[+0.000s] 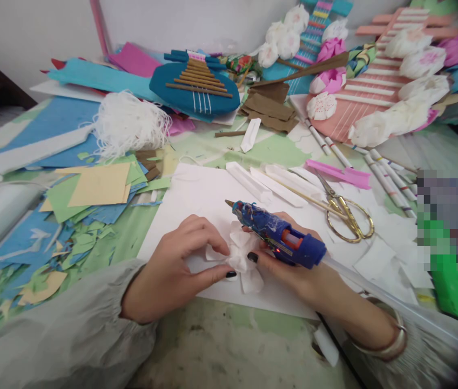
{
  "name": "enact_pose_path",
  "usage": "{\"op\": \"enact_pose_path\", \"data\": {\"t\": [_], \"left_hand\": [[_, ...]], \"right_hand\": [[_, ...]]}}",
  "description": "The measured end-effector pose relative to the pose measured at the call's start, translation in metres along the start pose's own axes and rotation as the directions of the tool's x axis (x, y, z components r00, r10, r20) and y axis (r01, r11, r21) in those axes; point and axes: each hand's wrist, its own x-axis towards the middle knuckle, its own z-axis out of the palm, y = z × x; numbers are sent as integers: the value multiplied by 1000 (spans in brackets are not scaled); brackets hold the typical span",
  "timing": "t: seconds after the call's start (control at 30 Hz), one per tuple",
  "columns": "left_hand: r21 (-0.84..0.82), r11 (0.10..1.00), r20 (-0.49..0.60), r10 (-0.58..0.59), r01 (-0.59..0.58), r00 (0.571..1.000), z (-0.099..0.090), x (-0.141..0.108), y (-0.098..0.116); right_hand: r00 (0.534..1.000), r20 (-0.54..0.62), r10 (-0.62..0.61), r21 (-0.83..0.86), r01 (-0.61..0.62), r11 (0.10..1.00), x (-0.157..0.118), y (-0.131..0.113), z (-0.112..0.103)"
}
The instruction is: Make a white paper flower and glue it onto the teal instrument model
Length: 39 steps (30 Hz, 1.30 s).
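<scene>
A white paper flower [242, 256] lies over a white sheet [180, 200] in front of me. At its left side, my left hand [188, 256] pinches the petals between thumb and fingers. A blue hot glue gun [281, 235] is held in my right hand [294, 278], its nozzle pointing up and left above the flower and a small red light showing on its body. The thumb of that hand touches the flower's right side. The gun hides most of my right fingers. Folded white paper strips [277, 186] rest just beyond the gun.
Gold-handled scissors [346, 213] lie right of the strips, near white paper rolls [391, 178]. Blue, green and tan paper scraps [91, 216] cover the left. Behind stand a bundle of white string [129, 124], a teal paper instrument [194, 89] and a pink one [370, 97] with paper flowers.
</scene>
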Motion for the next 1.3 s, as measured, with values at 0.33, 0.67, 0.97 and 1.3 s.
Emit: {"op": "enact_pose_path", "data": {"t": [0.33,0.67,0.97,1.3], "left_hand": [[-17,1000,69,-15,16,998,2,4,0],[-66,993,96,-90,96,991,2,7,5],[-97,991,82,-82,90,993,2,7,7],[-39,995,39,-94,95,995,6,6,9]], "right_hand": [[1000,-31,3,-126,-7,992,1,-8,3],[998,-3,-61,-103,60,993,2,-8,5],[1000,6,7,-78,-7,997,0,-11,2],[998,-64,19,-117,-26,993,0,-7,8]]}}
